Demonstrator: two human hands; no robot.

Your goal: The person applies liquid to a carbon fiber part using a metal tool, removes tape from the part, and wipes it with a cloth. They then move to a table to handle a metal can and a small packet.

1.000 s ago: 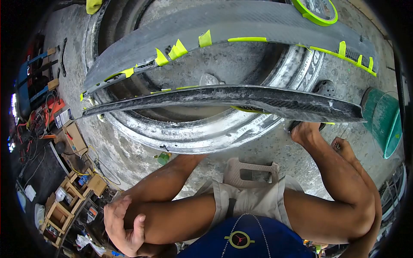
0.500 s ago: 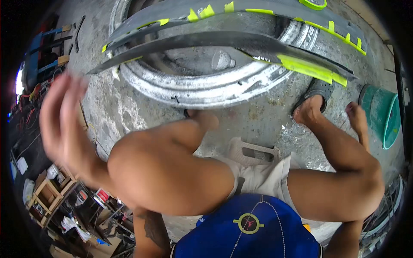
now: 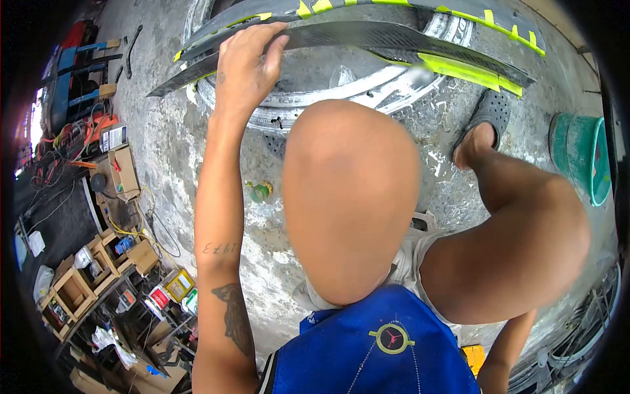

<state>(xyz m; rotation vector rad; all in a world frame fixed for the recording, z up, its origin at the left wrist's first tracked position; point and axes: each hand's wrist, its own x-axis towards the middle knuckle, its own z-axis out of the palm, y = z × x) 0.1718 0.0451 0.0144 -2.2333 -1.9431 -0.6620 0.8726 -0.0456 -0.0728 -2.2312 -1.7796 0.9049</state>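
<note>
Across the top of the big tyre [image 3: 341,105], lying flat on the concrete floor [image 3: 164,157]: two long dark curved panels, likely resting there so the tyre serves as a low work surface. Nearer panel [image 3: 394,41] edged with a strip of bright yellow-green tape [image 3: 469,73] toward its right end; farther panel [image 3: 367,8] dotted with small tabs of the same tape along its edge, apparently marking or masking that edge. Left hand [image 3: 246,62] reaching forward on a straight arm, fingers curled over the near panel's left part and clamped on its rim, probably steadying or lifting it. Right hand out of sight, hidden behind the raised right knee, so its state impossible to tell. Seated low, knees bent up close to the tyre, one sandalled foot [image 3: 482,125] planted just beside the tyre's right side. Well right of the tyre, a green bucket [image 3: 581,164]. Between the tyre and the left knee, a small green object [image 3: 260,192] on the floor. Far left of the tyre, wooden crates [image 3: 85,282], cables and tools cluttered together.
</note>
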